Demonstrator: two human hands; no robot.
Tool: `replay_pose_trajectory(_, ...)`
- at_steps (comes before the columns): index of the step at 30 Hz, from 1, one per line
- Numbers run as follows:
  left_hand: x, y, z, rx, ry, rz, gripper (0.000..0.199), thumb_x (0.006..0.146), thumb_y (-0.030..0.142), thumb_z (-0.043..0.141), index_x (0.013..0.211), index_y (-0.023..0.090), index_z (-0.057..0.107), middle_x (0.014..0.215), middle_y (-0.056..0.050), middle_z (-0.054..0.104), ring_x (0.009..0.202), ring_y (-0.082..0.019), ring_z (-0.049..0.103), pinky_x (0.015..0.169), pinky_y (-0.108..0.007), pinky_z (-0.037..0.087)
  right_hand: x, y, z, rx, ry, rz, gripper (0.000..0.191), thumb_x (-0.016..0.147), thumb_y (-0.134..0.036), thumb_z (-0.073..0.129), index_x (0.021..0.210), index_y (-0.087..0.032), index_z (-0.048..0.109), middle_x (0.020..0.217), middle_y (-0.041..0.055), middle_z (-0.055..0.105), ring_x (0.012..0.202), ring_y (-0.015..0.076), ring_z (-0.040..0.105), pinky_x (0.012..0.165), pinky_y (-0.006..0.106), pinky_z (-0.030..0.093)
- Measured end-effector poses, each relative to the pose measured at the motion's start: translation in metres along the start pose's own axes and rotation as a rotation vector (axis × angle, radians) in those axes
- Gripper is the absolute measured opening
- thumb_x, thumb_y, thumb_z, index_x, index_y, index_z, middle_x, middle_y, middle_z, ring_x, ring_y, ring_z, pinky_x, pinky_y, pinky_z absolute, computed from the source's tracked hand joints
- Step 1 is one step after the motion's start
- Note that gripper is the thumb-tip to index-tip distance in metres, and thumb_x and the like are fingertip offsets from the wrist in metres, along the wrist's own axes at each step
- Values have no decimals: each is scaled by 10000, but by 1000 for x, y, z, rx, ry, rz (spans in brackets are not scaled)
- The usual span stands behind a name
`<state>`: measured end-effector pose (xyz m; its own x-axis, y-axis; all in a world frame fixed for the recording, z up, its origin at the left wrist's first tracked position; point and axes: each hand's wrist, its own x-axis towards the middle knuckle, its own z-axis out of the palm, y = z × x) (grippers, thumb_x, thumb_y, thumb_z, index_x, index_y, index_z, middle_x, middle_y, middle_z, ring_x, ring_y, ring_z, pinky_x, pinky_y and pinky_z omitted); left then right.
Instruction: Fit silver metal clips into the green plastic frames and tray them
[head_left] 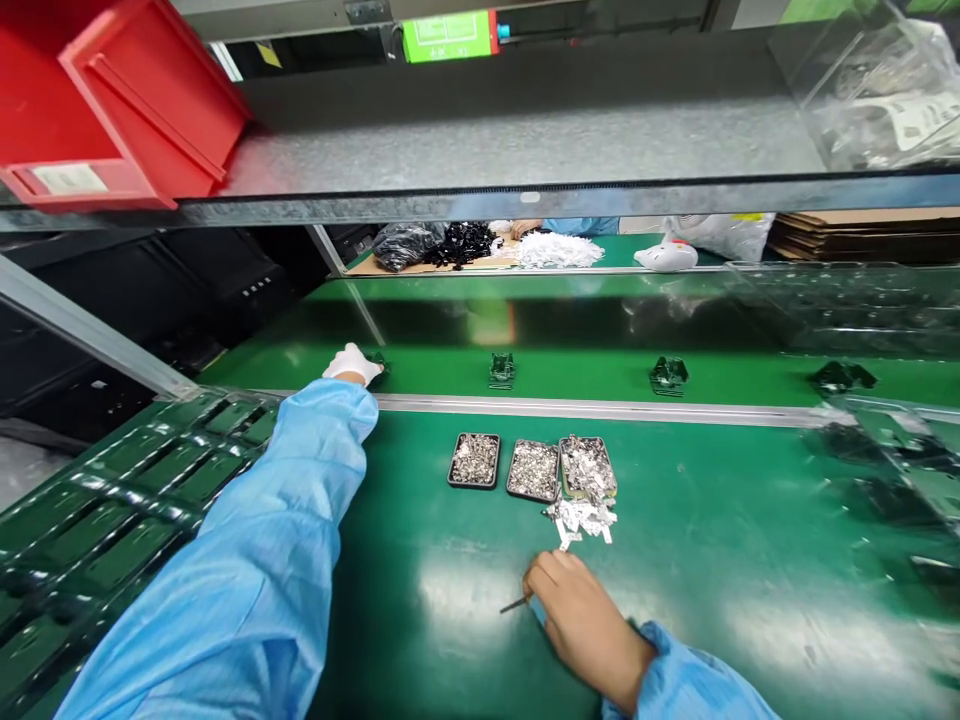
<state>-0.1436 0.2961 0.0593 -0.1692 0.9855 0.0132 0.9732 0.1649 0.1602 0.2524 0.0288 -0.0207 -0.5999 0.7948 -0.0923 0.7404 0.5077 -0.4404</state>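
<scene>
My left hand (352, 364), in a white glove, reaches to the far green belt and closes on a small dark part (381, 366), mostly hidden by the fingers. Near the front of the green table (675, 560), my bare right hand (574, 615) is closed around a thin dark tool (513, 606), whose tip points left. Beyond the right hand lies a loose pile of flat silvery pieces (585, 518). Three small black trays of metal parts stand behind it: a left one (474, 460), a middle one (533, 470) and a right one (587, 466).
Dark parts sit spaced along the belt (585, 385). Clear plastic trays stand at left (135, 510) and right (915, 450). A metal shelf (525, 130) with a red bin (150, 110) spans overhead. A person's hand (525, 228) shows behind, near white pieces (559, 250).
</scene>
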Motion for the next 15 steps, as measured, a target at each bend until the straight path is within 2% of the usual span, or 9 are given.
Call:
replay_pose_trajectory(2, 5, 7, -12, -11, 50, -59, 865, 773, 595, 532, 1355, 3, 287, 1276, -341, 469, 1137, -359, 549, 888, -472, 463, 0, 0, -1, 11, -10, 1, 393, 674, 53, 411, 917, -214, 565, 979, 31, 599, 899, 204, 522, 828, 310, 422)
replay_pose_trajectory(4, 10, 15, -28, -29, 89, -93, 779, 797, 539, 526, 1355, 29, 337, 1320, -301, 460, 1193, -352, 511, 936, -453, 444, -1, 1, -3, 21, -22, 2, 426, 643, 64, 397, 919, -211, 570, 982, 33, 598, 903, 202, 521, 832, 308, 424)
replay_pose_trajectory(6, 11, 19, -50, -47, 88, -59, 631, 823, 463, 517, 1320, 84, 435, 1317, -209, 514, 1209, -300, 505, 987, -384, 419, -1, 3, -4, 32, -30, 7, 445, 628, 70, 381, 920, -204, 575, 985, 37, 598, 918, 202, 520, 842, 314, 424)
replay_pose_trajectory(8, 0, 12, -73, -58, 52, 6, 545, 815, 412, 538, 1293, 154, 496, 1277, -104, 579, 1165, -230, 542, 980, -289, 419, -2, 6, -5, 45, -22, 12, 450, 631, 68, 369, 929, -194, 580, 988, 46, 596, 935, 207, 518, 855, 326, 423)
replay_pose_trajectory(10, -23, -3, -93, 19, 17, 141, 526, 795, 383, 554, 1284, 191, 521, 1255, -52, 602, 1133, -210, 559, 972, -265, 412, -3, 9, -6, 50, -2, 18, 442, 649, 59, 359, 944, -182, 583, 987, 60, 593, 942, 213, 517, 858, 337, 426)
replay_pose_trajectory(12, -55, -24, -106, 167, 4, 230, 507, 788, 377, 546, 1271, 223, 545, 1251, -34, 603, 1122, -231, 563, 979, -302, 401, -3, 12, -7, 47, 14, 18, 438, 669, 49, 353, 965, -174, 586, 990, 73, 591, 941, 217, 522, 855, 345, 432)
replay_pose_trajectory(13, -73, -36, -110, 236, -13, 233, 490, 786, 373, 540, 1257, 238, 562, 1239, -31, 610, 1111, -245, 569, 977, -323, 400, -4, 13, -7, 41, 16, 14, 438, 671, 46, 353, 972, -171, 587, 990, 78, 591, 940, 219, 526, 852, 349, 437)
replay_pose_trajectory(15, -106, -61, -108, 325, -97, 159, 454, 767, 353, 546, 1207, 265, 608, 1179, -35, 641, 1066, -273, 593, 956, -356, 412, -4, 14, -7, 24, 24, 3, 438, 667, 39, 360, 975, -172, 589, 988, 81, 596, 941, 223, 539, 847, 356, 445)
